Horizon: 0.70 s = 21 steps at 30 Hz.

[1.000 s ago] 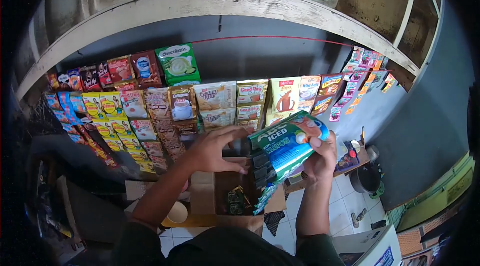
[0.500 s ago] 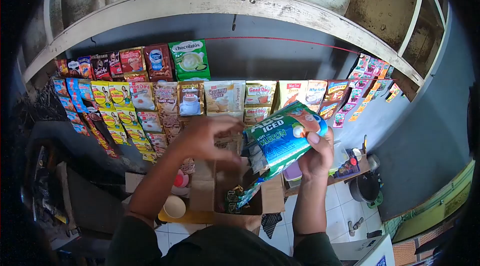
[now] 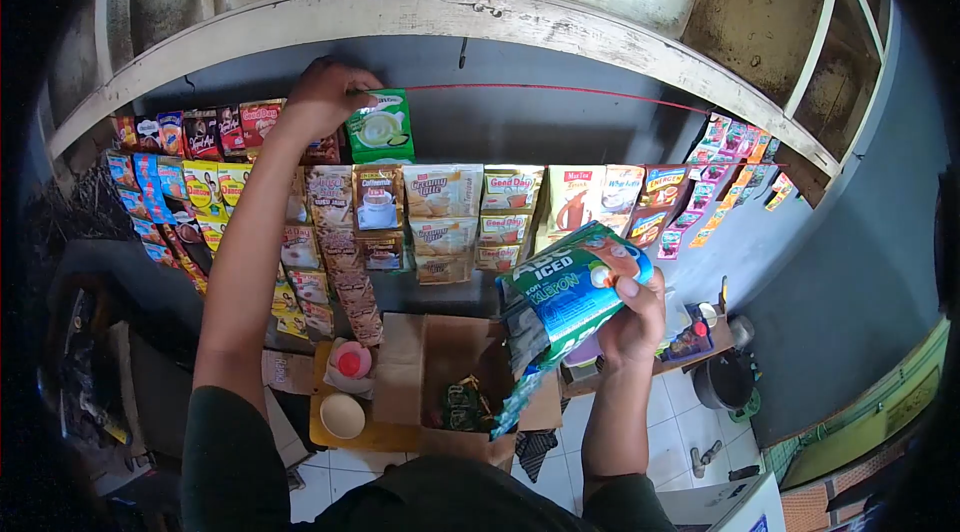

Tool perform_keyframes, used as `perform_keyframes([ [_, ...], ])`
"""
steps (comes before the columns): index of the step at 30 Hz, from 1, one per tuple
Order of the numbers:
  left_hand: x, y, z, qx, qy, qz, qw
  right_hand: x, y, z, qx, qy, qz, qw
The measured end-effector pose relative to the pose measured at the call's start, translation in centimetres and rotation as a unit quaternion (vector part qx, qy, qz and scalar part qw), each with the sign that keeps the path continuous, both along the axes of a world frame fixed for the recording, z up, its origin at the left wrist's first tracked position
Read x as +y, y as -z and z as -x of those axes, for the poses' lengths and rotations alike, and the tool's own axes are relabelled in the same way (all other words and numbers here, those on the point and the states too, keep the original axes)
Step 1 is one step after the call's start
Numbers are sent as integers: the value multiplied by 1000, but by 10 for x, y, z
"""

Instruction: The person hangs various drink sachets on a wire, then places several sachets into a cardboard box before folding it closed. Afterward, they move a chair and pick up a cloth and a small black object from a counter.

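Note:
My right hand [image 3: 633, 317] grips a folded bundle of blue-green iced coffee sachets [image 3: 575, 287], thumb on the front. Its loose lower end hangs over an open cardboard box [image 3: 405, 362]. My left hand [image 3: 330, 97] is raised to the upper red string [image 3: 540, 87], fingers bent together at the top left corner of a green Chocolatos sachet [image 3: 383, 132]. Whether they pinch the string or the sachet is hidden. Beside that hand hangs a red Good Day sachet [image 3: 260, 120]. Inside the box lies a dark green packet [image 3: 463, 404].
Strips of drink sachets [image 3: 445, 190] hang in rows along the grey wall. A white wooden beam [image 3: 400, 17] crosses above. Beside the box, a cream bowl [image 3: 343, 416] and a pink-red container [image 3: 350, 362] stand on a yellow surface. A black bucket [image 3: 722, 380] is at right.
My left hand has gone from beside the coffee sachets up and left to the red string. My right hand keeps its hold on the bundle, whose loose end now hangs lower.

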<state>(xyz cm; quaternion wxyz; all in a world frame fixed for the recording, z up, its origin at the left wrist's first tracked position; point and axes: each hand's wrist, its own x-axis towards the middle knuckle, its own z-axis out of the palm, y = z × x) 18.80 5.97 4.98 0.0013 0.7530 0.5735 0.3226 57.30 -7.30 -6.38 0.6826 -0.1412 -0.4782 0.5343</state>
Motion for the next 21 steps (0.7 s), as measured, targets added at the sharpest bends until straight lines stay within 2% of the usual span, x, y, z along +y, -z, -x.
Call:
perform_keyframes([
  [4, -14, 2, -16, -15, -30, 10, 999, 0, -1, -4, -6, -9, -9, 1000],
  [5, -27, 11, -29, 80, -66, -205, 973, 0, -2, -4, -8, -10, -14, 1000],
  [6, -42, 23, -45, 171, -97, -409, 891, 1, -1, -4, -7, -9, -12, 1000],
  [8, -78, 61, -79, 66, 25, -328, 942, 7, 2, -5, 11, -23, -21, 999],
  [9, -90, 97, -92, -38, 161, -249, 954, 7, 4, -5, 13, -8, -19, 1000],
  [10, -103, 129, -106, -94, 239, -107, 961, 11, 5, -7, 15, -5, -19, 1000],
  [11, -119, 147, -126, -109, 250, -17, 962, 15, 7, -10, 23, -26, -29, 999],
  [12, -130, 165, -137, -63, 257, 50, 963, 18, 7, -11, 31, -48, -40, 998],
  [14, -127, 210, -166, -94, 229, 192, 950, 13, -3, -7, 58, -74, -36, 995],
  [15, -129, 225, -178, -97, 228, 192, 950, 12, -6, -7, 67, -85, -35, 994],
  [17, -130, 248, -192, -185, 193, 185, 946, 13, -5, -9, 85, -88, -24, 992],
  [18, -124, 265, -194, -186, 190, 184, 946, 14, -4, -12, 84, -91, -24, 992],
  [20, -109, 291, -198, -169, 130, 112, 970, 15, 0, -21, 94, -109, -39, 989],
  [21, -114, 272, -197, -169, 131, 112, 971, 17, 7, -32, 116, -145, -53, 981],
])
